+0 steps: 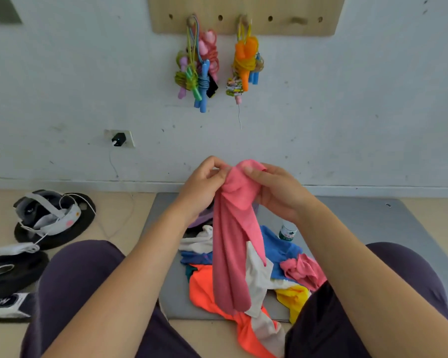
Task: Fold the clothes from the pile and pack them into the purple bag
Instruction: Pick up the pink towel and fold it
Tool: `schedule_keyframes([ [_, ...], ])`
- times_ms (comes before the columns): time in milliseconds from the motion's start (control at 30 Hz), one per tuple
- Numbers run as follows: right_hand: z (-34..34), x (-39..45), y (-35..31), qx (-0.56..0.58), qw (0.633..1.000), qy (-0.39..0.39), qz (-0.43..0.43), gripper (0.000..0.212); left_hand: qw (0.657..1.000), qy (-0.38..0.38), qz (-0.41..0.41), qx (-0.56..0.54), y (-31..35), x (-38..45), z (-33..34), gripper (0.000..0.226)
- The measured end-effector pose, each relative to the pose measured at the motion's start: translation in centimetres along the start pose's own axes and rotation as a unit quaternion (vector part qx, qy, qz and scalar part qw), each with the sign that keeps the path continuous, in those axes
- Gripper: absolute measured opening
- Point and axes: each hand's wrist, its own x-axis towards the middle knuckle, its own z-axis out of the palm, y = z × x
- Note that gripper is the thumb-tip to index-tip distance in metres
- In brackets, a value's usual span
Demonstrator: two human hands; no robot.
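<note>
Grey mat [360, 220] w/ pile [277, 257] below. Left hand [204, 187] & right hand [277, 192] close together, both pinching pink top [230, 241] at its top edge, hanging bunched. Find seams, spread hands apart, shake flat b4 folding

place: likely a home gym | signs: jump ropes [199, 71] on wall pegboard [246, 14]; weight plates [11, 273] on floor; grey mat [360, 223]; scuffed wall
</note>
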Motion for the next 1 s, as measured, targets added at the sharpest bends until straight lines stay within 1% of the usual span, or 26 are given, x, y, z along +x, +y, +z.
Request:
schedule_keyframes([
  [67, -0.3, 0.2, -0.2, -0.002, 1.000, -0.013, 0.013, 0.029, 0.999, 0.035, 0.002, 0.005, -0.2, 0.4, -0.2, 0.017],
  [100, -0.5, 0.3, -0.4, -0.016, 1.000, -0.010, 0.019, 0.030, 0.999, 0.043, -0.001, 0.004, -0.2, 0.6, -0.4, 0.016],
  [133, -0.9, 0.4, -0.6, -0.032, 0.999, -0.003, 0.022, 0.029, 0.999, 0.035, -0.004, 0.007, -0.2, 0.9, -0.7, 0.017],
  [200, -1.9, 0.6, -0.8, -0.063, 0.998, 0.017, 0.024, 0.028, 0.999, -0.030, -0.002, 0.038, -0.2, 1.6, -1.6, 0.030],
  [267, -3.7, 1.1, -0.9, -0.094, 0.995, 0.026, 0.034, 0.025, 0.988, -0.105, 0.020, 0.110, -0.4, 2.3, -2.5, 0.040],
  [300, -4.9, 1.5, -0.9, -0.105, 0.993, 0.025, 0.041, 0.025, 0.980, -0.124, 0.027, 0.150, -0.7, 2.9, -2.9, 0.046],
  [333, -6.0, 1.8, -0.9, -0.114, 0.992, 0.023, 0.048, 0.025, 0.975, -0.127, 0.025, 0.180, -1.1, 3.6, -3.2, 0.053],
  [400, -8.1, 2.6, -0.7, -0.138, 0.989, 0.011, 0.061, 0.032, 0.975, -0.106, 0.001, 0.195, -1.8, 5.2, -3.6, 0.067],
  [467, -10.1, 3.3, 0.0, -0.157, 0.984, 0.007, 0.089, 0.041, 0.980, -0.079, -0.040, 0.177, -2.8, 6.5, -3.5, 0.081],
  [533, -11.8, 3.6, 1.3, -0.148, 0.982, -0.007, 0.116, 0.040, 0.984, -0.052, -0.085, 0.150, -4.6, 7.2, -3.2, 0.085],
  [567, -12.4, 3.7, 2.3, -0.134, 0.984, -0.010, 0.117, 0.038, 0.984, -0.036, -0.105, 0.140, -5.8, 7.4, -3.0, 0.082],
  [633, -13.0, 3.9, 3.7, -0.117, 0.987, 0.013, 0.109, 0.035, 0.980, -0.027, -0.131, 0.146, -8.2, 7.5, -2.6, 0.060],
  [700, -13.0, 4.4, 4.5, -0.130, 0.985, 0.043, 0.102, 0.033, 0.972, -0.049, -0.145, 0.177, -9.9, 7.8, -2.4, 0.037],
  [767, -12.9, 4.8, 4.7, -0.147, 0.983, 0.057, 0.097, 0.032, 0.971, -0.070, -0.150, 0.174, -10.5, 8.1, -2.2, 0.024],
  [833, -12.6, 5.0, 4.5, -0.151, 0.983, 0.058, 0.086, 0.033, 0.975, -0.081, -0.151, 0.138, -10.3, 8.2, -1.9, 0.026],
  [900, -12.0, 5.0, 4.2, -0.148, 0.985, 0.039, 0.076, 0.041, 0.973, -0.114, -0.154, 0.128, -9.7, 8.1, -1.5, 0.032],
  [967, -11.0, 5.0, 4.0, -0.149, 0.986, 0.008, 0.073, 0.040, 0.966, -0.182, -0.164, 0.086, -9.0, 7.6, -0.6, 0.025],
  [1000, -10.6, 5.0, 4.0, -0.158, 0.985, -0.008, 0.070, 0.039, 0.961, -0.214, -0.170, 0.054, -8.6, 7.3, 0.1, 0.027],
])
